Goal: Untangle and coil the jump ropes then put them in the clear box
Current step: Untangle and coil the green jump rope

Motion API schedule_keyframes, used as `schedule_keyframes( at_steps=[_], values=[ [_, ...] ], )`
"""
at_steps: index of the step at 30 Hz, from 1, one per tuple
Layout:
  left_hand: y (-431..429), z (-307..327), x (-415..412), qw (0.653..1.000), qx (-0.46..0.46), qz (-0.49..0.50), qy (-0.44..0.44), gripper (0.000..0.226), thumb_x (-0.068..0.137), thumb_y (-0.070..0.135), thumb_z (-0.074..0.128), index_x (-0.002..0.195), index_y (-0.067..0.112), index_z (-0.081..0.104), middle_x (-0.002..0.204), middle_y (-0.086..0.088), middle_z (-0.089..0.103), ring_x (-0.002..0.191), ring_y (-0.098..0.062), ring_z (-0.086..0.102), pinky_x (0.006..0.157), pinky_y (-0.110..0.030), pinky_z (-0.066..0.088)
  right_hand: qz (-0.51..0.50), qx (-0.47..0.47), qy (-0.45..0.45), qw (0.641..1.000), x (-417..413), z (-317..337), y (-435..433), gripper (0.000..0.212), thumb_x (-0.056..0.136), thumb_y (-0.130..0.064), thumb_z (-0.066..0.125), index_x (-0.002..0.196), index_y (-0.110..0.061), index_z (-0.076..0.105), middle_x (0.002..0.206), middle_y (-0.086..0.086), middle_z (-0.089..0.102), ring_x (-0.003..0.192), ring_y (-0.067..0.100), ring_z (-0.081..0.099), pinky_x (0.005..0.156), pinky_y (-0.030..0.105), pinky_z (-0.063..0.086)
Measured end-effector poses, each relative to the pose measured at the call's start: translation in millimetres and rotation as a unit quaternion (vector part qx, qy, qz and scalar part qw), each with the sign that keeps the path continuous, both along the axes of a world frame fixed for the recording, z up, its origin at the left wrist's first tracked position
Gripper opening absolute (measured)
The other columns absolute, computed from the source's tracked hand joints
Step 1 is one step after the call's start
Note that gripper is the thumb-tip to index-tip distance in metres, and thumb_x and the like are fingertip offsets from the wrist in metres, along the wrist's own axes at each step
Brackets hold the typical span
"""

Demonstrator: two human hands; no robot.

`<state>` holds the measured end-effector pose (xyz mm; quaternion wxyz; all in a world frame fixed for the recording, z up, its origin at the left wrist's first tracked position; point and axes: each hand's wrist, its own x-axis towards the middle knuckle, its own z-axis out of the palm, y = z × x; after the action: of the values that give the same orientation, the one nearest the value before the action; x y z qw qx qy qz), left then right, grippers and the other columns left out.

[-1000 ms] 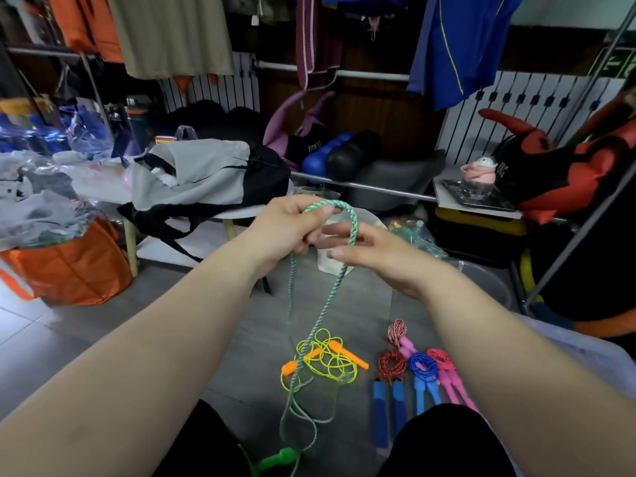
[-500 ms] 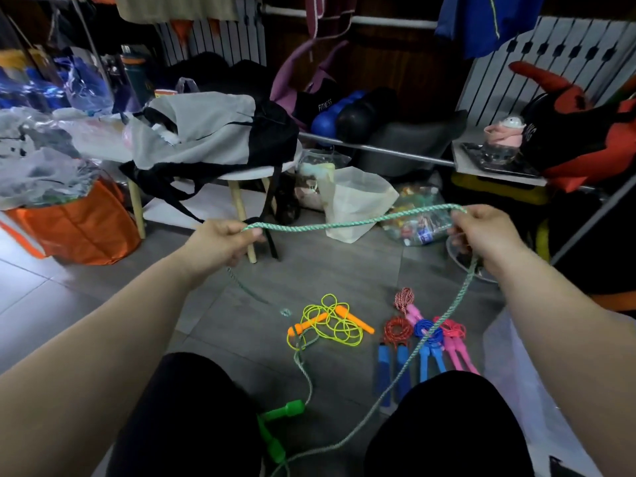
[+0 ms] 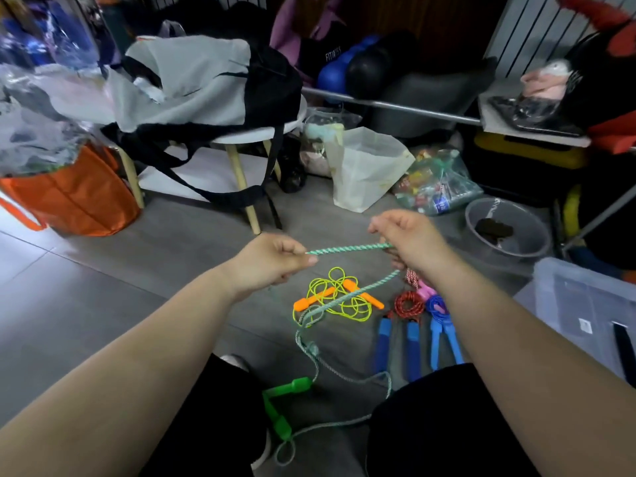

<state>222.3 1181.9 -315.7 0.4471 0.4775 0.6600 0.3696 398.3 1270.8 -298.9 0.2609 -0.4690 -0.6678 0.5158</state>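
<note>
My left hand and my right hand each grip the green-and-white braided jump rope, a short span stretched between them. The rest of the rope hangs from my right hand down to the floor, where its two green handles lie between my knees. A tangled yellow rope with orange handles lies on the floor under my hands. To its right lie coiled ropes: a red one with blue handles, a blue one and a pink-handled one. The clear box stands at the right.
A white stool carrying a grey-and-black bag stands ahead on the left, with an orange bag beside it. A white plastic bag, a bag of packets and a grey bowl stand beyond my hands.
My hands have come closer together, shortening the stretched span of green rope, and dropped lower. The camera has tilted further down.
</note>
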Motion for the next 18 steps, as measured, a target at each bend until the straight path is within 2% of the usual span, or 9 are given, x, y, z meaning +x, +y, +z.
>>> schedule_keyframes(
  at_steps=[3, 5, 7, 9, 11, 13, 14, 16, 18],
  values=[
    [-5.2, -20.1, -15.5, 0.999, -0.038, 0.01, 0.037, 0.023, 0.085, 0.011, 0.062, 0.067, 0.004, 0.05, 0.035, 0.01, 0.034, 0.033, -0.002, 0.028, 0.038, -0.01, 0.025, -0.104, 0.022, 0.016, 0.994, 18.3, -7.9, 20.9, 0.03, 0.095, -0.017, 0.043, 0.067, -0.022, 0.052, 0.058, 0.0, 0.037, 0.028, -0.001, 0.034, 0.03, 0.009, 0.024],
    [-8.9, -32.8, -29.6, 0.996, -0.053, 0.025, 0.067, 0.03, 0.084, 0.011, 0.064, 0.059, 0.007, 0.049, 0.033, 0.008, 0.037, 0.033, -0.003, 0.033, 0.04, -0.009, 0.029, -0.171, 0.047, -0.009, 0.984, 36.3, -18.7, 38.7, 0.028, 0.095, -0.02, 0.044, 0.07, -0.021, 0.058, 0.058, 0.0, 0.038, 0.038, 0.003, 0.037, 0.031, 0.009, 0.025],
    [-10.7, -41.8, -42.6, 0.994, -0.062, 0.037, 0.083, 0.033, 0.083, 0.012, 0.065, 0.054, 0.011, 0.05, 0.033, 0.007, 0.042, 0.034, -0.002, 0.037, 0.042, -0.009, 0.031, -0.232, 0.065, -0.043, 0.97, 54.5, -31.1, 54.0, 0.025, 0.094, -0.021, 0.045, 0.086, -0.011, 0.066, 0.055, 0.001, 0.04, 0.035, 0.002, 0.034, 0.032, 0.011, 0.024],
    [-8.7, -46.0, -49.8, 0.993, -0.066, 0.039, 0.094, 0.032, 0.082, 0.012, 0.066, 0.053, 0.013, 0.053, 0.034, 0.006, 0.044, 0.035, -0.002, 0.041, 0.043, -0.009, 0.033, -0.278, 0.079, -0.074, 0.955, 68.4, -38.6, 61.0, 0.027, 0.094, -0.018, 0.045, 0.101, -0.003, 0.065, 0.049, 0.0, 0.046, 0.032, 0.004, 0.039, 0.033, 0.012, 0.023],
    [-3.1, -45.7, -49.8, 0.993, -0.056, 0.037, 0.098, 0.036, 0.082, 0.013, 0.066, 0.049, 0.015, 0.052, 0.035, 0.006, 0.044, 0.035, -0.003, 0.042, 0.045, -0.009, 0.034, -0.284, 0.106, -0.146, 0.942, 72.1, -44.3, 61.6, 0.028, 0.095, -0.019, 0.044, 0.106, -0.002, 0.064, 0.064, 0.008, 0.062, 0.057, 0.012, 0.056, 0.048, 0.017, 0.037],
    [5.6, -42.6, -43.0, 0.995, -0.037, 0.037, 0.083, 0.035, 0.084, 0.015, 0.064, 0.051, 0.013, 0.052, 0.035, 0.006, 0.044, 0.035, -0.002, 0.041, 0.046, -0.011, 0.034, -0.231, 0.115, -0.22, 0.941, 60.8, -44.4, 54.2, 0.029, 0.095, -0.022, 0.044, 0.11, -0.004, 0.061, 0.101, 0.018, 0.065, 0.093, 0.03, 0.058, 0.071, 0.026, 0.04],
    [10.4, -40.0, -37.4, 0.997, -0.026, 0.036, 0.069, 0.031, 0.084, 0.015, 0.063, 0.055, 0.01, 0.053, 0.035, 0.006, 0.043, 0.035, -0.002, 0.04, 0.045, -0.01, 0.034, -0.176, 0.11, -0.213, 0.955, 49.3, -42.4, 46.9, 0.029, 0.094, -0.024, 0.046, 0.114, -0.007, 0.058, 0.113, 0.014, 0.062, 0.103, 0.027, 0.056, 0.08, 0.028, 0.038],
    [19.7, -33.1, -22.3, 0.999, -0.005, 0.021, 0.047, 0.023, 0.084, 0.014, 0.063, 0.063, 0.008, 0.057, 0.034, 0.007, 0.042, 0.034, -0.001, 0.038, 0.043, -0.008, 0.033, -0.011, 0.099, -0.166, 0.981, 20.1, -37.6, 25.7, 0.04, 0.088, -0.024, 0.056, 0.126, -0.015, 0.05, 0.123, -0.002, 0.053, 0.116, 0.014, 0.047, 0.092, 0.023, 0.033],
    [27.6, -26.3, -7.4, 0.999, 0.012, -0.005, 0.031, 0.021, 0.084, 0.013, 0.063, 0.063, 0.011, 0.059, 0.033, 0.008, 0.042, 0.033, -0.001, 0.038, 0.043, -0.008, 0.033, 0.151, 0.074, -0.149, 0.974, -8.0, -37.2, 7.9, 0.048, 0.082, -0.02, 0.065, 0.127, -0.019, 0.047, 0.117, -0.009, 0.051, 0.114, 0.004, 0.047, 0.09, 0.013, 0.031]
  ],
)
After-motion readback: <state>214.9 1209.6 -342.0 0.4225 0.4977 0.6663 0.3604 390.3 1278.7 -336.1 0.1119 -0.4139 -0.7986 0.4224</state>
